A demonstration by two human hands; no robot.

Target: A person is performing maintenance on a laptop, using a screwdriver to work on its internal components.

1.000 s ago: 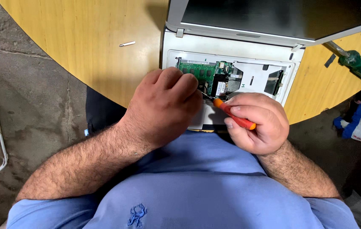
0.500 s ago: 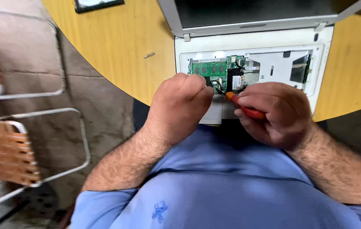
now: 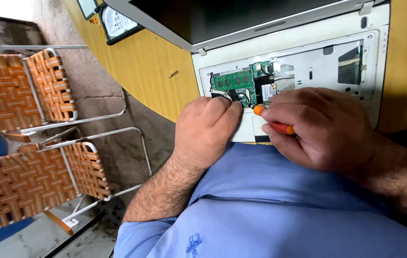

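**Hands stay at the open laptop while the view swings left**

The laptop (image 3: 304,71), opened up with its keyboard deck removed, is the landmark here. Compared with half a second ago it sits further right and larger in the head view, and the woven chairs (image 3: 31,138) left of it now fill much more of the picture; the head has turned, while the hands have kept their place at the laptop's near edge, so the work on the board goes on without a break.

The right hand (image 3: 323,129) has its grip pressed together around an orange-handled screwdriver (image 3: 273,120), the tip angled toward the green circuit board (image 3: 234,83) in the laptop's left half. The left hand (image 3: 206,126) rests at the laptop's near-left corner, fingers curled down onto the area just below the board; whether its grip pinches anything I cannot tell, since the fingertips are hidden.

A small loose screw (image 3: 173,73) lies on the yellow bench (image 3: 146,62) just left of the laptop. Further left and behind it, at the bench's far edge, lies a bare hard drive (image 3: 117,23)
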